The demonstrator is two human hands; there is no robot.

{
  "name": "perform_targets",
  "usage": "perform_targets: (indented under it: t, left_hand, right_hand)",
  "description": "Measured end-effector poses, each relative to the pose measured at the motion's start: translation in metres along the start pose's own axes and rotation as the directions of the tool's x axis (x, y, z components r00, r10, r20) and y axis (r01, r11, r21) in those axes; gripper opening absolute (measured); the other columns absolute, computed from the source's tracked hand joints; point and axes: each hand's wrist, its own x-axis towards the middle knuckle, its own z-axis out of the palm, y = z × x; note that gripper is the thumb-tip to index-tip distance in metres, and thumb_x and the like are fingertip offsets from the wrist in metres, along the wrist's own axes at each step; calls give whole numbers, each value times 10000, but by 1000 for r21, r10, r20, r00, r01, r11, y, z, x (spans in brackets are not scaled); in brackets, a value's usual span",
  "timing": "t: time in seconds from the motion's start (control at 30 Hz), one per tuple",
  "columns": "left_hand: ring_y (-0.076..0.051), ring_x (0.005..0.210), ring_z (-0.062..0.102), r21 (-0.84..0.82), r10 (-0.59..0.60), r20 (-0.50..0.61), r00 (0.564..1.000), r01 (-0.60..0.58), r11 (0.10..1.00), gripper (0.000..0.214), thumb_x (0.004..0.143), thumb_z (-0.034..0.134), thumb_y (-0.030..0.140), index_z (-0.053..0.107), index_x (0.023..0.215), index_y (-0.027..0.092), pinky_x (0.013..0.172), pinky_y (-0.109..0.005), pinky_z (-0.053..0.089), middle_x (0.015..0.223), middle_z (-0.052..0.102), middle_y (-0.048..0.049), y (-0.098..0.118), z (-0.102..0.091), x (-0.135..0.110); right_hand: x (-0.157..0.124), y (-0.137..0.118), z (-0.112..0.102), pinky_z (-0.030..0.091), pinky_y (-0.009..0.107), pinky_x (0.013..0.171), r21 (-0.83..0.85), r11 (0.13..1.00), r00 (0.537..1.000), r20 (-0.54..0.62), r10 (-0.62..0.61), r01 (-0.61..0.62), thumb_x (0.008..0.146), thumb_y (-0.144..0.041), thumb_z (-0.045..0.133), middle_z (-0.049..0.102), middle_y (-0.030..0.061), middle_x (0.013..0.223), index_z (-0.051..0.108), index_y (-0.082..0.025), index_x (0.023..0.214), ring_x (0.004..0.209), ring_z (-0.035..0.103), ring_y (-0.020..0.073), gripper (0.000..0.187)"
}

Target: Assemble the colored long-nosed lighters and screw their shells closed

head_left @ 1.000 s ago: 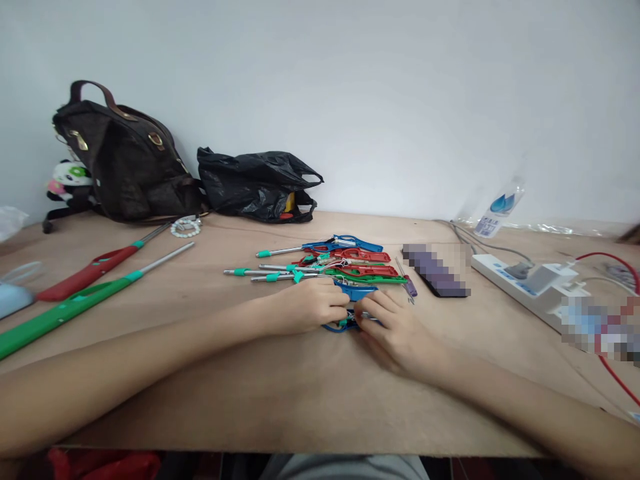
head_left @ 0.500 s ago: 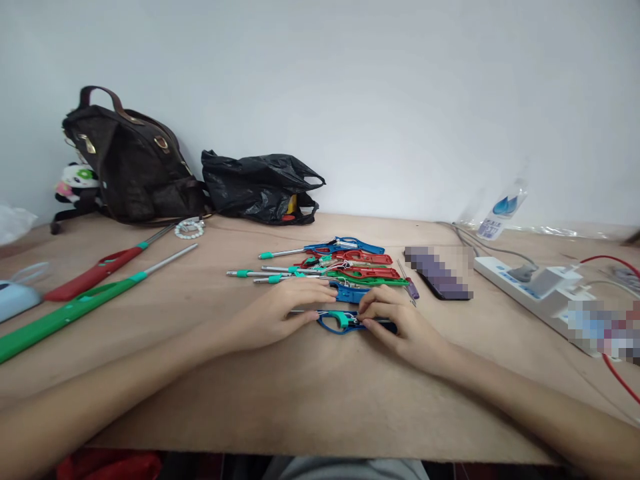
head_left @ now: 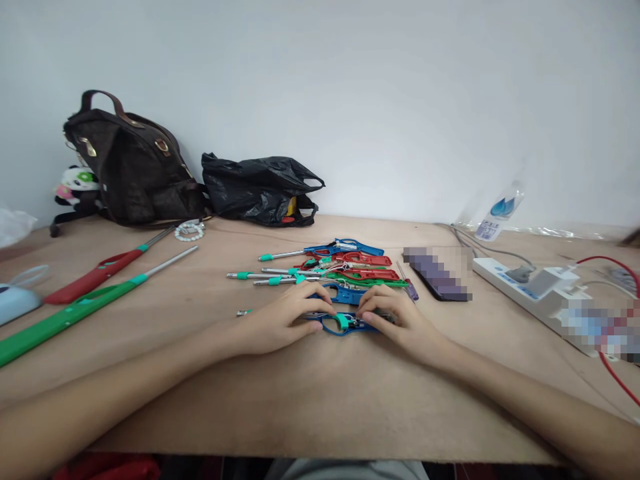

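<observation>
Plainly, the head view centres on an opened blue lighter [head_left: 343, 322], lying flat on the counter [head_left: 320, 400] nearest the person, its metal tube pointing towards nine o'clock.

From it, the left hand [head_left: 277, 319] sits at nine o'clock, thumb and forefinger slightly parted on either side of the tube; whether they grip it, I cannot tell. The right hand [head_left: 407, 323] is at three o'clock, fingers curled and tips nearly together over the handle's inner parts; I cannot tell if they pinch a piece.

At twelve o'clock lies a row of other opened lighters [head_left: 377, 273] in blue, red and green. A purple-handled screwdriver [head_left: 412, 289] and a phone [head_left: 440, 277], partly pixelated, are towards two o'clock.

Farther out at two o'clock, a clear bottle [head_left: 501, 208] leans, its label showing blue drops above purple characters too small to read. The white power strip [head_left: 500, 277] at three has pixelated print near its end. A green lighter [head_left: 75, 320] lies at nine o'clock, a black plastic bag [head_left: 260, 190] at eleven, a dark backpack [head_left: 135, 170] at ten.
</observation>
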Motion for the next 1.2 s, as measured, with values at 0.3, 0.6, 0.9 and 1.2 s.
perform_targets:
  t: [0.3, 0.6, 0.9, 1.2]
  left_hand:
    - [-237, 1155, 501, 65, -31, -177, 984, 43, 997, 235, 955, 460, 207, 621, 1125, 210, 1022, -408, 400, 1176, 578, -74, -14, -11, 1]
    - [-253, 1134, 514, 186, 1, -207, 978, 39, 982, 202, 942, 466, 208, 619, 1071, 186, 987, -421, 407, 1133, 605, -84, -22, -12, 1]
    - [-257, 1120, 526, 234, -3, -175, 984, 45, 971, 199, 943, 485, 222, 607, 1098, 198, 992, -432, 397, 1163, 616, -81, -27, -7, 0]
    - [-251, 1109, 539, 218, -86, -149, 985, 118, 969, 222, 951, 452, 257, 602, 1103, 196, 978, -398, 394, 1144, 648, -72, -18, -9, 1]
  right_hand:
    - [3, 29, -9, 481, 480, 864, -317, 947, 991, -133, 1, -44, 873, -156, 587, 631, 95, 971, 658, -201, 981, 994, 568, 268, 136]
    - [4, 27, -14, 461, 459, 847, -322, 942, 989, -137, 48, -90, 788, -98, 660, 605, 74, 990, 611, -197, 905, 995, 526, 267, 160]
    - [5, 23, -15, 454, 422, 813, -313, 941, 990, -99, 100, -127, 776, -32, 599, 565, 47, 867, 590, -196, 941, 930, 528, 248, 233]
    - [3, 17, -16, 427, 399, 798, -430, 899, 995, -86, 56, -88, 693, 13, 434, 557, 53, 857, 415, -219, 796, 851, 515, 239, 255]
